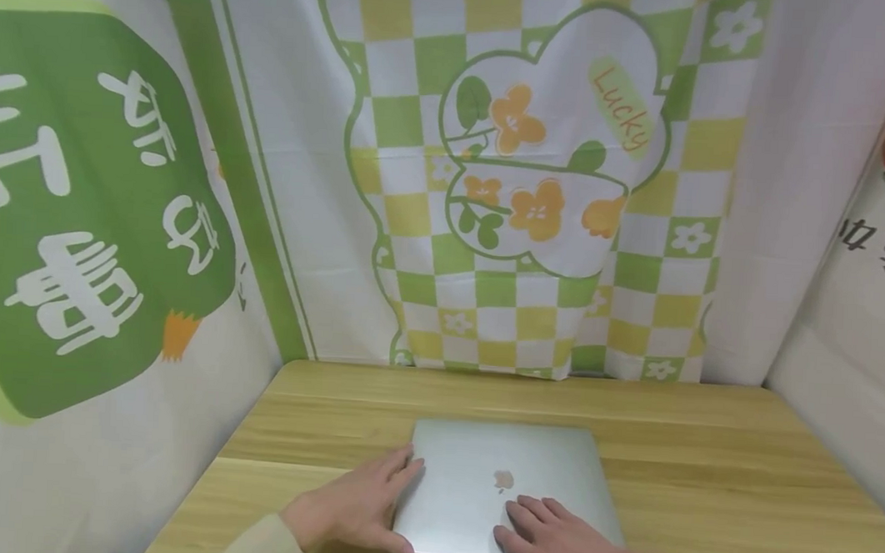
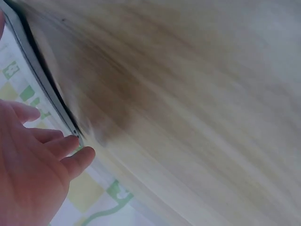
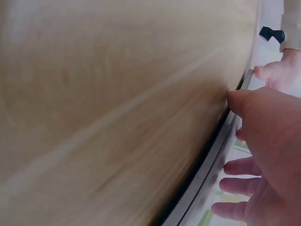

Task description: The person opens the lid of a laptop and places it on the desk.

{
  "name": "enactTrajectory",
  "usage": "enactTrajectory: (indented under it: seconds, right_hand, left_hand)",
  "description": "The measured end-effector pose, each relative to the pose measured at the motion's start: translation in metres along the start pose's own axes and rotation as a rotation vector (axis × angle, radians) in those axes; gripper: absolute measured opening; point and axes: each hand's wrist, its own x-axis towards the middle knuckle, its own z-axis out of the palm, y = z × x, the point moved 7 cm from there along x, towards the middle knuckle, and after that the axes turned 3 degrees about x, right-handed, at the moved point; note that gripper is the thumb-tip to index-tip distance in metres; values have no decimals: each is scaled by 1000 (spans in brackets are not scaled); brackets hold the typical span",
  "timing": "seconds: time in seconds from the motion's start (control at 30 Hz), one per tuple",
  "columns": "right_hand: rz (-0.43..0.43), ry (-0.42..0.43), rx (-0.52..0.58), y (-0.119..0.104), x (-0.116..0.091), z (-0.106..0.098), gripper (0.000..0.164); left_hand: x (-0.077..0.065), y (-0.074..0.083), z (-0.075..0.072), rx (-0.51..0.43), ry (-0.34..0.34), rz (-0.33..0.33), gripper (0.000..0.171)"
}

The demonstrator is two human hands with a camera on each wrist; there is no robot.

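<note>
A closed silver laptop (image 1: 456, 453) with an apple logo lies flat on the wooden table. My left hand (image 1: 363, 502) lies along its left edge, fingers extended and thumb near the front left corner. In the left wrist view, the fingers of the left hand (image 2: 30, 162) are spread beside the laptop's thin side (image 2: 51, 84). On the lid's front right part rests my right hand (image 1: 564, 542), fingers loosely extended. From the right wrist, the right hand's (image 3: 273, 146) thumb is at the laptop's front edge (image 3: 207, 165), with the other fingers over the lid.
The wooden table (image 1: 710, 474) extends around the laptop on both sides and behind it. A green-and-yellow checked cloth (image 1: 531, 314) hangs at the table's back edge. Printed white cloths (image 1: 100, 208) hang at the sides.
</note>
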Motion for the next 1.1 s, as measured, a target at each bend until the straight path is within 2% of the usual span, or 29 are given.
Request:
enactTrajectory:
  seconds: [0.17,0.33,0.57,0.8,1.1]
  right_hand:
    - [-32,33,-46,0,6,5,41]
    - [-33,-7,-71,7,5,10,48]
    - [-57,-62,-39,9,4,12,53]
    - [-163,-12,-191,5,12,6,51]
    - [-281,49,-229,-1,17,2,41]
  left_hand:
    - [-5,-3,3,-25,-72,-23,122]
    - [-10,-8,6,-32,-122,-47,125]
    - [-11,-14,9,-4,-173,-92,127]
    - [-10,-16,8,31,-193,-105,129]
    - [-12,-15,11,-3,-204,-100,126]
